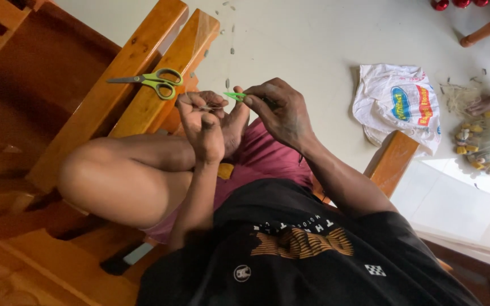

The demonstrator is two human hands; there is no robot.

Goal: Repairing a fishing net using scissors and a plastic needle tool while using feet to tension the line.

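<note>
I'm pinching a thin pale strand (pixel 211 107) in my left hand (pixel 202 122), fingers clamped together on it; my right hand (pixel 279 110) is gripping a small green tool (pixel 235 96) just beside the strand. Best keeping the strand taut. Green scissors (pixel 154 81) are lying on the wooden armrest (pixel 143 62), left of the strand.

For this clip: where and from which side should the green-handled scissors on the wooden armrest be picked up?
Grip the scissors by the green loop handles, coming from the right, nearest the left hand. They lie flat and shut, blades pointing left.
</note>
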